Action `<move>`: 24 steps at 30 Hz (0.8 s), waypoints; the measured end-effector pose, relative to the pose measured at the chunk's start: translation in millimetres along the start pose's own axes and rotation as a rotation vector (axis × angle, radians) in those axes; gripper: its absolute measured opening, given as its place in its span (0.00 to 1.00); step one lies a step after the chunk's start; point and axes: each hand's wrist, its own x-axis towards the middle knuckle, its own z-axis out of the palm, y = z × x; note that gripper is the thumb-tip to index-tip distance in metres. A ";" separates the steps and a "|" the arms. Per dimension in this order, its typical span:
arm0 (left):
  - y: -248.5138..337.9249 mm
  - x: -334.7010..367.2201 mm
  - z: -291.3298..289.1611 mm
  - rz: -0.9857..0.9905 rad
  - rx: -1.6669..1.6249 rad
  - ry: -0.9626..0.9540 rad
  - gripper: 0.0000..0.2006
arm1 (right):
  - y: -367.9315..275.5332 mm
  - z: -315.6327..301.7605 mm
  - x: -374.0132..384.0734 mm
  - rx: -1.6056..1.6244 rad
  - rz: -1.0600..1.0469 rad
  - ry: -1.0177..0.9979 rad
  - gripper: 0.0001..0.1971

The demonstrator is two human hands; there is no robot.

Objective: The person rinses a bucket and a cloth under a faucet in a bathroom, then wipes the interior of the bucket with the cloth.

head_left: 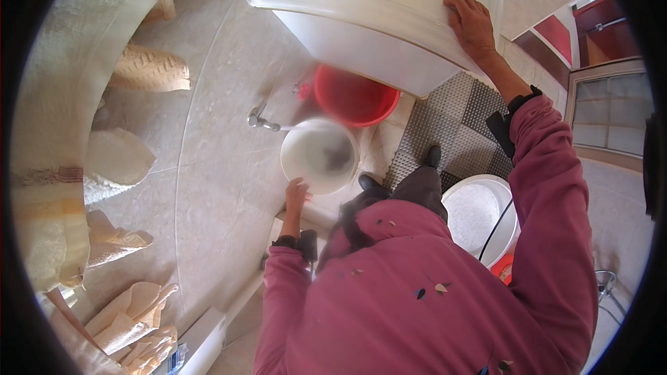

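Note:
My left hand (297, 194) is at the near-left rim of a round white bucket (306, 173), fingers stretched out and holding nothing I can see. Whether they touch the rim I cannot tell. A metal wall tap (260, 120) points at the bucket, and a pale streak, apparently water, runs from its spout over the rim. Inside the bucket lies something dark and blurred. My right hand (472, 24) rests on the edge of a white washbasin top (375, 7), its fingers lying over the surface, slightly bent.
A red basin (354, 97) stands beyond the bucket, below the white cabinet (368, 45). Grey textured mats (445, 118) cover the floor by my feet. To my right is a white tub (479, 215) with a dark cord across it. Towels (149, 69) hang along the left.

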 end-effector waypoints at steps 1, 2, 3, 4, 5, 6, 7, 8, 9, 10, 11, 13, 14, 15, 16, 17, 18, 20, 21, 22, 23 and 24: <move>1.9 -2.0 0.7 0.008 -0.003 0.017 0.13 | -0.4 -0.7 0.2 0.003 -0.001 -0.002 0.07; 3.3 -4.3 0.8 0.007 -0.004 0.019 0.13 | 0.0 -1.4 0.5 0.008 -0.004 -0.004 0.07; 4.5 -6.2 0.0 -0.014 0.007 0.021 0.11 | 0.9 -1.9 0.0 0.010 -0.005 -0.005 0.07; 4.8 -7.4 -0.8 -0.035 0.017 0.022 0.10 | 2.0 -2.3 -0.8 0.011 -0.003 -0.016 0.07; 2.8 -7.4 -2.8 -0.035 0.014 0.024 0.10 | 2.1 -2.2 -0.4 0.012 -0.001 -0.026 0.07; -1.9 -7.4 -5.2 -0.061 0.036 0.017 0.09 | 1.9 -2.0 0.1 0.012 -0.004 -0.026 0.07; -6.1 -7.4 -7.1 -0.086 0.057 0.010 0.08 | 1.5 -1.7 0.7 0.018 -0.006 -0.023 0.07; -9.7 -8.0 -7.8 -0.088 0.053 0.009 0.08 | 1.3 -2.1 0.4 0.023 -0.008 -0.023 0.07; -13.4 -8.3 -8.3 -0.099 0.026 0.005 0.08 | 0.8 -2.6 0.4 0.021 -0.011 -0.024 0.07; -17.2 -8.6 -8.0 -0.111 -0.002 0.001 0.08 | 0.0 -3.2 0.6 0.005 -0.011 -0.022 0.07; -16.9 -10.2 -6.0 -0.112 -0.004 -0.003 0.08 | -0.1 -3.8 0.7 -0.014 -0.010 -0.021 0.07; -16.2 -14.0 -0.6 -0.121 -0.011 0.014 0.08 | 0.2 -1.4 0.1 -0.011 0.003 -0.032 0.07; -15.0 -15.6 2.2 -0.121 -0.014 0.011 0.08 | 0.2 -0.3 0.3 -0.003 0.017 -0.040 0.07; -14.0 -17.1 5.2 -0.107 -0.014 0.020 0.09 | 0.3 -0.2 0.0 -0.007 0.014 -0.040 0.07; -13.5 -17.4 7.2 -0.093 -0.013 0.030 0.10 | 0.6 -0.2 -0.4 -0.010 0.014 -0.045 0.07; -14.9 -16.2 8.2 -0.093 -0.018 0.030 0.10 | -0.2 -0.4 -0.2 -0.011 0.012 -0.050 0.08; -17.1 -13.3 9.6 -0.062 -0.017 0.029 0.11 | -1.1 -1.4 0.4 -0.012 0.008 -0.050 0.08; -21.2 -9.1 12.3 -0.034 -0.019 0.027 0.12 | -2.3 -3.8 0.8 -0.002 0.023 -0.076 0.09; -23.3 -7.6 13.5 -0.027 -0.031 0.034 0.13 | -2.4 -3.6 0.7 -0.003 0.021 -0.077 0.09; -25.5 -6.8 14.5 -0.020 -0.042 0.041 0.15 | -2.5 -2.5 0.5 0.011 0.022 -0.077 0.09; -26.0 -6.0 15.7 -0.019 -0.043 0.038 0.15 | -1.4 -1.4 1.0 0.023 0.024 -0.075 0.09; -26.9 -6.5 16.5 -0.029 -0.040 0.043 0.15 | -0.2 -1.0 0.9 0.020 0.024 -0.074 0.09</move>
